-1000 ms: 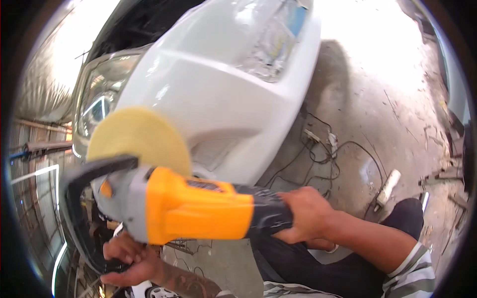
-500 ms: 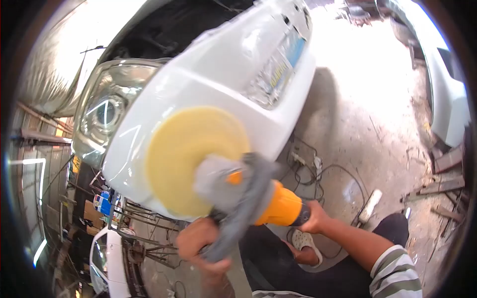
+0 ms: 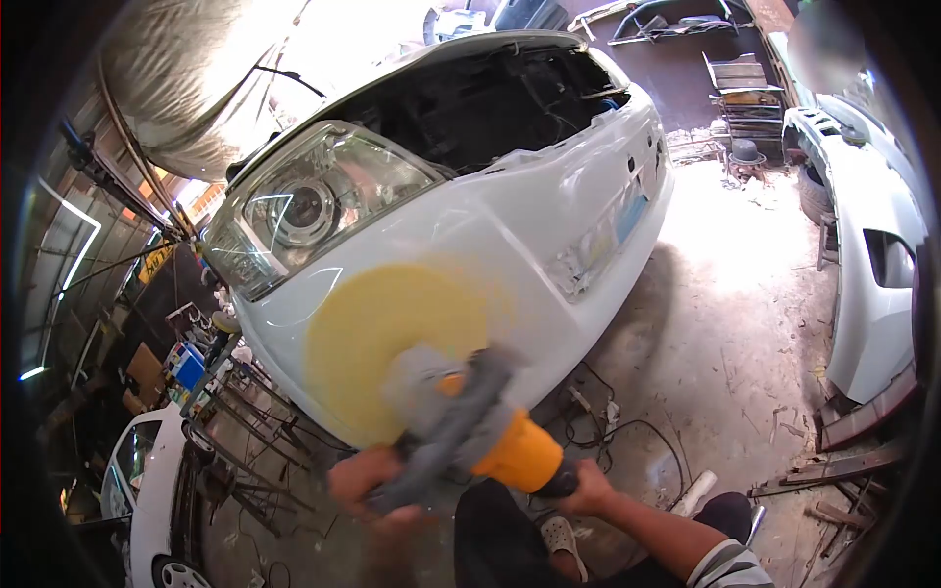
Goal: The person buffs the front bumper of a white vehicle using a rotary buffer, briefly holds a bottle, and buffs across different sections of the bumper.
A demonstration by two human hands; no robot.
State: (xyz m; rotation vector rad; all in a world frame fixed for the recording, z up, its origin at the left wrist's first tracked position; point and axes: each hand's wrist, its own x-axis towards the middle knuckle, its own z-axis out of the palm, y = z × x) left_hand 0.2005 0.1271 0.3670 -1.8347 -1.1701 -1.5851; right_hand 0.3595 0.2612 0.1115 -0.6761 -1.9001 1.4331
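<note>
An orange and grey polisher (image 3: pixel 520 453) with a round yellow pad (image 3: pixel 377 338) is in both my hands. The pad lies over the white bumper (image 3: pixel 470 250) below the headlight (image 3: pixel 304 211), its edges blurred. My left hand (image 3: pixel 368 490) wraps round the black loop handle near the head, somewhat smeared by motion. Around the dark rear end of the body, my right hand (image 3: pixel 588 488) is closed. Whether the pad touches the bumper all over cannot be made out.
Cables (image 3: pixel 627 426) lie on the floor beside my legs, near a white bottle-like object (image 3: pixel 694 493). Another white bumper (image 3: pixel 863 265) stands at the right by metal pieces. Metal racks (image 3: pixel 260 421) and a white car (image 3: pixel 147 490) are at the left.
The view has tilted up, showing more of the headlight and workshop. Since one second ago, the polisher has swung from the bumper's left end to its front face. Both hands have kept their hold.
</note>
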